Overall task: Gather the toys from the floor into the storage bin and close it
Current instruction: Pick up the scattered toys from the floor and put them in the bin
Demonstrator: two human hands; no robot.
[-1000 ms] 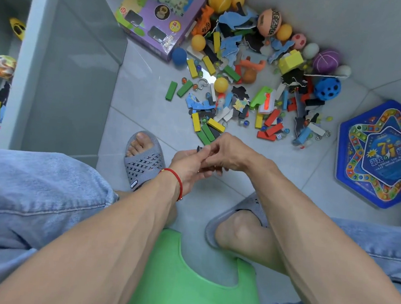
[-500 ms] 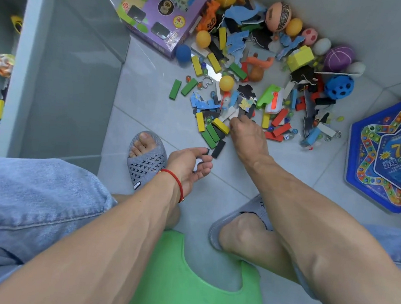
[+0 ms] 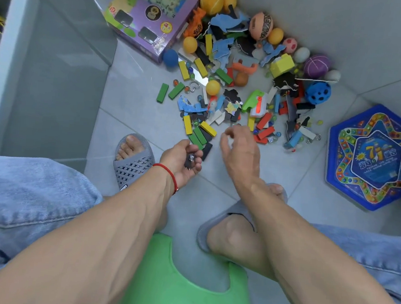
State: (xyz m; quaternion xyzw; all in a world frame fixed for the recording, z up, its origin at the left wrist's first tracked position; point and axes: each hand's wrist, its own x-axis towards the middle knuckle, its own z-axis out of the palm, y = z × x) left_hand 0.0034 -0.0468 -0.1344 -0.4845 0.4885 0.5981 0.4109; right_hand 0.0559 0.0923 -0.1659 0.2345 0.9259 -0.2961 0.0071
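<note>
the left hand (image 3: pixel 181 161) lies palm up with its fingers curled around a few small dark pieces (image 3: pixel 190 160), near the toe of the left slipper (image 3: pixel 133 164). the right hand (image 3: pixel 240 150) hovers just beside it, fingers loosely bent with the thumb close to the fingertips; whether it pinches anything cannot be told. the toy pile (image 3: pixel 237 82) of blocks, balls and foam shapes spreads on the floor tiles (image 3: pixel 135 112) just ahead of both hands, between a purple box (image 3: pixel 148 16) and a blue game board (image 3: pixel 376 157).
</note>
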